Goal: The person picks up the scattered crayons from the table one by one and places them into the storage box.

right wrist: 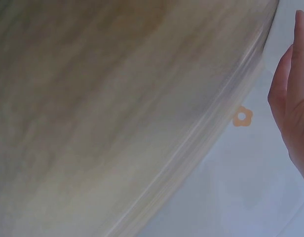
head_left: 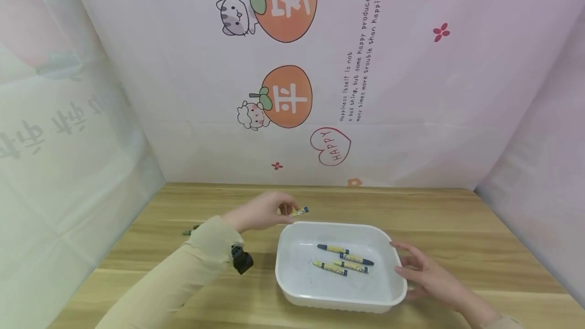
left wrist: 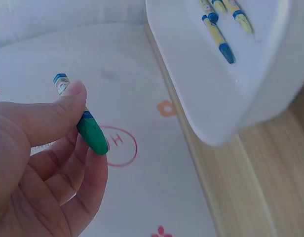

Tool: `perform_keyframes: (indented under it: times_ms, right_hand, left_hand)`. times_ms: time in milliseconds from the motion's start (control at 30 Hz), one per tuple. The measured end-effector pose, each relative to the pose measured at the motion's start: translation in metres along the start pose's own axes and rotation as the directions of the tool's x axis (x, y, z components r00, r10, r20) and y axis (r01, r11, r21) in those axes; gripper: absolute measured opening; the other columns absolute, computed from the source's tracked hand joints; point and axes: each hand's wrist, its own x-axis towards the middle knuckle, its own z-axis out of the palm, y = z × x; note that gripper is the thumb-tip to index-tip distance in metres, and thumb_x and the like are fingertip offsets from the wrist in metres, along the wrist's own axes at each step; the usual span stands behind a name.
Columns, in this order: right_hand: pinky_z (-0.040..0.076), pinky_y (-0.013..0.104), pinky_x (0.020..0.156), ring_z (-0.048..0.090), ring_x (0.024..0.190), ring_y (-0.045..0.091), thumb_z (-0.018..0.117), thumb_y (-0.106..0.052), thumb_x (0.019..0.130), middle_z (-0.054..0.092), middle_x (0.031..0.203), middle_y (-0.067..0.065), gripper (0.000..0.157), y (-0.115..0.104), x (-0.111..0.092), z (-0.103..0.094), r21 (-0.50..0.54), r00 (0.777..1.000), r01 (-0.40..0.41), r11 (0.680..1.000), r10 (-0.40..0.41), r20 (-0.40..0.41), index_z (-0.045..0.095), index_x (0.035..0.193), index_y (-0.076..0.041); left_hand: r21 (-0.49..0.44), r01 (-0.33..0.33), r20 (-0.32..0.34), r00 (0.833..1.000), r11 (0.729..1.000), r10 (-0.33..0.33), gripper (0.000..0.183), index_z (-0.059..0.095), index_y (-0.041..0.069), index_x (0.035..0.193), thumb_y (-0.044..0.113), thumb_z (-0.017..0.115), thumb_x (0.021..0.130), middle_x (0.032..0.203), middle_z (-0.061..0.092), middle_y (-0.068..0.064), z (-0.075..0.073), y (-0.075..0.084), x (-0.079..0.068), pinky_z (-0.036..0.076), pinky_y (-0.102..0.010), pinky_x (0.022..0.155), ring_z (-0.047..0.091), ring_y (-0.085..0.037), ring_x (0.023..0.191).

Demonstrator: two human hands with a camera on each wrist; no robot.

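Observation:
My left hand (head_left: 269, 210) pinches a green crayon (left wrist: 94, 133) with a yellow and blue wrapper between thumb and fingertips, just beyond the back left corner of a white plastic tub (head_left: 292, 293). In the left wrist view, the green end points down past the fingers. Several crayons (head_left: 330, 268) in yellow wrappers lie flat on the tub's floor, some with dark blue ends. At the tub's right side, my right hand (head_left: 425, 273) touches the rim and outer wall with fairly straight fingers. Only part of that hand shows in the right wrist view.
Dark green crayons (head_left: 187, 232) lie on the wooden table (head_left: 434, 207) to the left, partly behind the left sleeve. A black wrist camera (head_left: 241, 260) hangs at the left cuff. Printed white cloth (head_left: 402, 90) walls the table at the back and sides.

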Motion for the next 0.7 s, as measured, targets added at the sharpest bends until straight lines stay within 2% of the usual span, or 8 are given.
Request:
perform_keyframes:
  times_ms: [233,400,700]
  right_hand:
    - [0.054,0.049,0.080,0.060,0.101,0.022,0.049,-0.015,0.098,0.027,0.128,0.045,0.049,-0.001,0.000,-0.001,0.012,1.000,0.005,1.000,-0.005,0.009,0.037,0.128,-0.052]
    - [0.054,0.049,0.079,0.061,0.100,0.022,0.049,-0.014,0.098,0.026,0.128,0.045,0.048,-0.001,0.000,-0.002,0.021,1.000,0.007,1.000,-0.007,0.013,0.038,0.127,-0.052]
    - [0.055,0.049,0.079,0.061,0.099,0.023,0.048,-0.014,0.098,0.033,0.126,0.041,0.049,0.000,0.000,0.000,0.008,1.000,-0.003,1.000,0.003,0.010,0.037,0.131,-0.048]
  left_hand:
    - [-0.009,-0.012,0.073,0.997,1.000,0.013,0.028,0.065,0.012,0.114,0.015,0.069,0.086,0.095,0.064,0.004,0.010,0.027,0.029,0.049,-0.020,0.077,0.057,-0.006,0.086]
    - [-0.008,-0.023,0.116,0.993,1.000,0.023,0.027,0.066,0.013,0.113,0.015,0.069,0.086,0.090,0.063,0.007,0.023,0.041,0.047,0.047,-0.017,0.071,0.055,-0.004,0.082]
    - [0.046,-0.044,0.173,0.984,0.998,0.036,0.023,0.067,0.015,0.107,0.014,0.071,0.085,0.086,0.062,0.007,0.053,0.045,0.067,0.045,-0.015,0.069,0.054,-0.003,0.079]
